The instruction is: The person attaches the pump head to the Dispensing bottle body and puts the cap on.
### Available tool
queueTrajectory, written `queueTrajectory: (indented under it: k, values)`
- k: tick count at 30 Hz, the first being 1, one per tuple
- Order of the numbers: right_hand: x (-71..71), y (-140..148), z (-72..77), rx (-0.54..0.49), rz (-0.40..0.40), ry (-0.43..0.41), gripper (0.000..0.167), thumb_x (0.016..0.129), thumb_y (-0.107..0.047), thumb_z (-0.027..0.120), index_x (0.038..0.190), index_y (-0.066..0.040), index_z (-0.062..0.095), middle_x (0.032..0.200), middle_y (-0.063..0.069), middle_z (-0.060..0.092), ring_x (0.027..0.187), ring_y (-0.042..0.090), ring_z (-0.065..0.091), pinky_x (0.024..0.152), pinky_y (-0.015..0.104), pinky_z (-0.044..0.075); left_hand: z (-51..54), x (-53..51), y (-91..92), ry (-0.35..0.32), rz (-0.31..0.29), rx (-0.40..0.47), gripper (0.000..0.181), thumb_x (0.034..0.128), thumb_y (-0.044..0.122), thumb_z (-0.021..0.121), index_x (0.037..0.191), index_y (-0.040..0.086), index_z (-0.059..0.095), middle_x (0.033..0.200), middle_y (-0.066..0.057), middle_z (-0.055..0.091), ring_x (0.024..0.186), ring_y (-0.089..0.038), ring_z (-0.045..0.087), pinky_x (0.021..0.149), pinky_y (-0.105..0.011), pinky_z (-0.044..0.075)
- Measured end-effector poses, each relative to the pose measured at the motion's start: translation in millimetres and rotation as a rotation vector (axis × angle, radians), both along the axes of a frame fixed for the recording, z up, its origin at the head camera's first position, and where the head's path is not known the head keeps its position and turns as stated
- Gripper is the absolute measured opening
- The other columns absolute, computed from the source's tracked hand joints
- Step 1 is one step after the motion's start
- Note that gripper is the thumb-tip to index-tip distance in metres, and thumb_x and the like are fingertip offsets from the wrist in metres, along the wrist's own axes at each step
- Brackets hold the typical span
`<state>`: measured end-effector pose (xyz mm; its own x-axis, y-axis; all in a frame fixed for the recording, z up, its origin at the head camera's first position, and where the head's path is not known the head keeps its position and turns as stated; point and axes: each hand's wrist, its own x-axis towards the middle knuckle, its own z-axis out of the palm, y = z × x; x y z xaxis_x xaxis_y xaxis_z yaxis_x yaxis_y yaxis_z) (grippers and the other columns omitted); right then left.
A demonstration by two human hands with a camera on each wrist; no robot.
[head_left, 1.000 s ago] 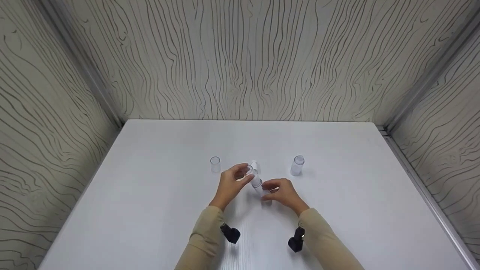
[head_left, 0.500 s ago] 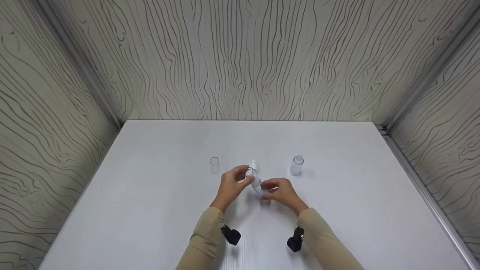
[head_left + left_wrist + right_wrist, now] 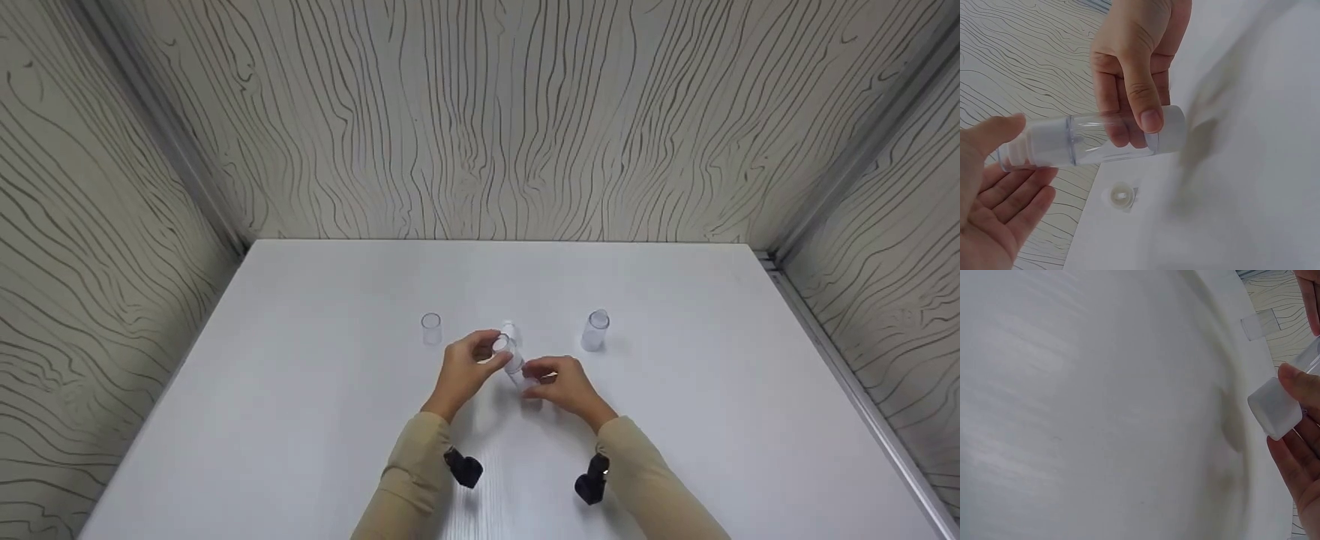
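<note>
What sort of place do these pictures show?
It looks like a small work booth, perhaps for recording hand work: a white table with wood-patterned walls on three visible sides, and grey posts at the corners.

On the surface (image 3: 300,420), a tilted bottle (image 3: 514,365) spans the gap between the left hand (image 3: 460,375), at its farther end, and the right hand (image 3: 570,390), at its nearer end. Just behind it sits a small piece (image 3: 511,328), between a cup (image 3: 431,330) farther left and a second bottle (image 3: 595,332) farther right. A wall (image 3: 480,150) rises behind the surface.
</note>
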<state>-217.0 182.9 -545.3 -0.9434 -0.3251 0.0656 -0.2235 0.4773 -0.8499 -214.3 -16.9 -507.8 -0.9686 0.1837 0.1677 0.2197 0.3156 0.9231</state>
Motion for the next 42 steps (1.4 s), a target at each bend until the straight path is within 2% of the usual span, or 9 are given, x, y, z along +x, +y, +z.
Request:
queueTrajectory:
  k: [5,12,19,26,32,37,42]
  values:
    - [0.6,0,-1.8,0.008,0.006,0.01,0.035,0.075,-0.005,0.079,0.107,0.006,0.069,0.103,0.023,0.072,0.096,0.035,0.069,0.084,0.04,0.061,-3.1,0.0,1.5,-0.006,0.011,-0.007,0.04,0.0856,0.019,0.072,0.118,-0.002,0.062,0.111,-0.021,0.07,0.103,-0.029,0.07,0.091,-0.032,0.059]
    - [1.6,2,-3.3,0.038,0.007,0.039,0.033,0.074,-0.005,0.079,0.104,0.005,0.071,0.1,0.022,0.073,0.091,0.031,0.069,0.081,0.041,0.061,-7.5,0.8,2.6,0.031,0.002,-0.011,0.04,0.0847,0.017,0.073,0.115,-0.006,0.063,0.107,-0.022,0.071,0.1,-0.03,0.07,0.089,-0.031,0.06]
    - [2.2,1,-1.8,0.039,-0.004,0.036,0.033,0.074,-0.006,0.079,0.105,0.003,0.07,0.101,0.021,0.073,0.092,0.031,0.068,0.083,0.043,0.061,-4.3,1.1,1.0,0.009,-0.009,0.009,0.039,0.0848,0.019,0.073,0.116,-0.002,0.063,0.108,-0.019,0.071,0.101,-0.029,0.071,0.09,-0.03,0.06]
    - [2.3,-3,1.7,0.021,-0.013,0.043,0.034,0.075,-0.008,0.079,0.106,0.004,0.07,0.101,0.022,0.073,0.094,0.035,0.069,0.083,0.046,0.06,-1.2,-2.5,-1.7,0.034,-0.036,0.022,0.04,0.085,0.018,0.073,0.115,-0.006,0.062,0.106,-0.024,0.07,0.098,-0.032,0.071,0.086,-0.03,0.061]
    - [1.5,-5,1.3,0.005,-0.027,0.041,0.035,0.074,-0.008,0.079,0.105,0.004,0.07,0.101,0.022,0.073,0.093,0.033,0.069,0.083,0.045,0.06,2.6,-4.2,-2.2,0.029,-0.034,0.003,0.04,0.0844,0.019,0.073,0.115,-0.005,0.063,0.106,-0.022,0.071,0.096,-0.031,0.072,0.084,-0.03,0.061]
    - [1.6,-7,2.5,-0.012,-0.049,0.028,0.035,0.074,-0.008,0.079,0.106,0.003,0.07,0.103,0.021,0.073,0.094,0.032,0.069,0.085,0.043,0.061,5.8,-3.9,-3.1,0.004,-0.024,0.028,0.042,0.0844,0.02,0.074,0.118,-0.004,0.063,0.108,-0.022,0.07,0.102,-0.031,0.07,0.09,-0.031,0.059]
    - [2.7,-9,2.7,-0.023,-0.084,0.014,0.038,0.074,-0.01,0.081,0.108,0.002,0.07,0.105,0.021,0.072,0.095,0.031,0.069,0.086,0.041,0.061,4.3,-3.0,-4.3,-0.016,-0.027,0.061,0.05,0.0842,0.02,0.074,0.126,-0.003,0.058,0.116,-0.023,0.068,0.11,-0.032,0.067,0.097,-0.033,0.056]
